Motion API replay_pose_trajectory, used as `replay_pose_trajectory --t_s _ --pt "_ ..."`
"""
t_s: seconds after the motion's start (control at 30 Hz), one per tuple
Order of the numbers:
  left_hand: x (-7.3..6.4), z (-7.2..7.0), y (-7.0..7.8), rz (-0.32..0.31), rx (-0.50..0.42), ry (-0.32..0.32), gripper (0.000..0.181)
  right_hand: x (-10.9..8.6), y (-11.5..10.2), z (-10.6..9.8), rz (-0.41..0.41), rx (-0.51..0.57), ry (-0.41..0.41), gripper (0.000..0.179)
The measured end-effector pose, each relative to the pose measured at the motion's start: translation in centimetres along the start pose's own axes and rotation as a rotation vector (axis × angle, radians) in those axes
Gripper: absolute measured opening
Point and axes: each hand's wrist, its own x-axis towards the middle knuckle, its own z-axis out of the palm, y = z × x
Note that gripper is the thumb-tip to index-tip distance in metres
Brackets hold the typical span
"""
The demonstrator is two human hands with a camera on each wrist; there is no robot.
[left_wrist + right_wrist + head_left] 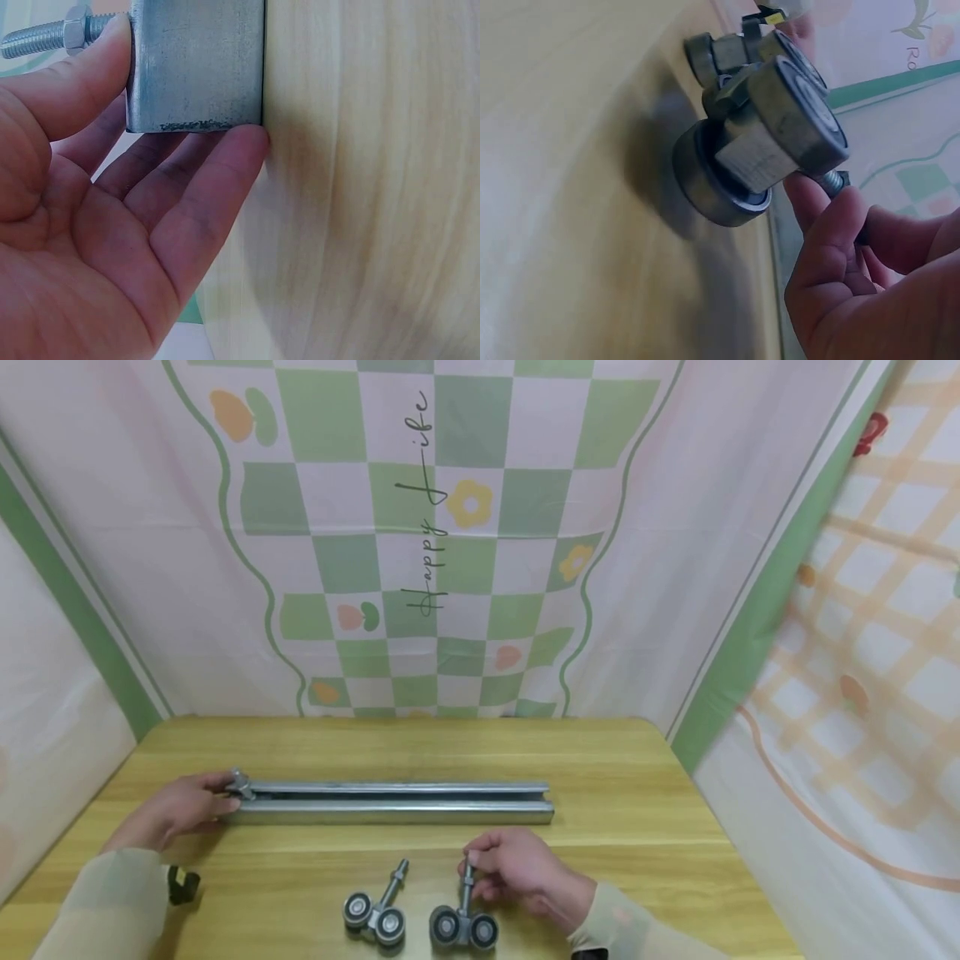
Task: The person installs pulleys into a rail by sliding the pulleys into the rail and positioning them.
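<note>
A silver metal channel rail (397,816) with a slot along its top lies across the table. My left hand (183,810) grips its left end, thumb beside a threaded bolt (75,31) that sticks up out of the slot. What the bolt is fixed to inside the rail is hidden. My right hand (521,867) pinches the upper threaded stem of a roller trolley (465,927), whose wheels hang below the fingers. Just left of it, a second roller trolley (375,920) rests on the table, its stem tilted up to the right.
The wooden table (615,777) has patterned cloth (472,560) hanging behind it and at both sides. A small black object with a yellow mark (182,885) sits at the left wrist.
</note>
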Motion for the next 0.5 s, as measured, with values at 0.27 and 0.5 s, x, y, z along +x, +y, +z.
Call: replay_pose_trajectory --t_s 0.27,0.5 --pt "-0.1 0.0 0.0 0.001 -0.016 -0.002 0.072 -0.4 -1.3 -0.9 -0.084 -0.084 0.023 0.022" --pt "0.1 -0.1 -0.3 -0.002 -0.017 0.002 0.071 -0.9 -2.1 -1.0 -0.194 -0.237 0.073 0.017"
